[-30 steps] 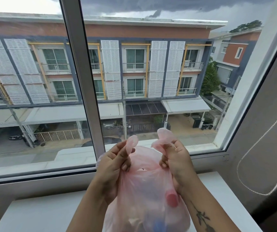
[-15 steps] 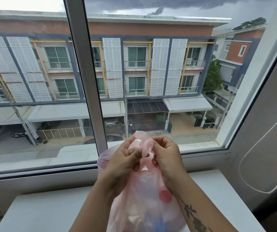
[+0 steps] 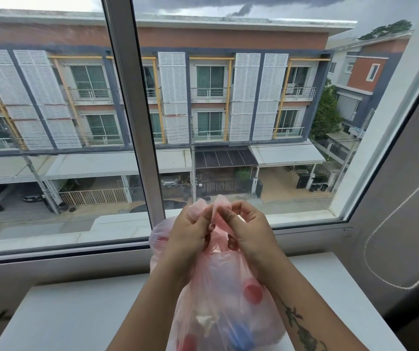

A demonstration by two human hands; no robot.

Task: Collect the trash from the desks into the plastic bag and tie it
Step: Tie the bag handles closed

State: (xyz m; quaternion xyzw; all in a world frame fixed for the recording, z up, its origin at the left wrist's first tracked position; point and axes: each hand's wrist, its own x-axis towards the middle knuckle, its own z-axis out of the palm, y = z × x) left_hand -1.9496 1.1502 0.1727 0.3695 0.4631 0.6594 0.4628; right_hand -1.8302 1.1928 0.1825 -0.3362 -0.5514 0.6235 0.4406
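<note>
Above the plastic bag, our left hand and right hand each pinch one of its handles; we should cross them low and pull snug.

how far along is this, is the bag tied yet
Done: trash sits inside the pink plastic bag, with a red cap and a blue item showing through. In hand: the left hand and right hand each pinch a bag handle, brought together above the opening. Left: no finished knot shows, so crossing and tightening the handles likely remains.
</note>
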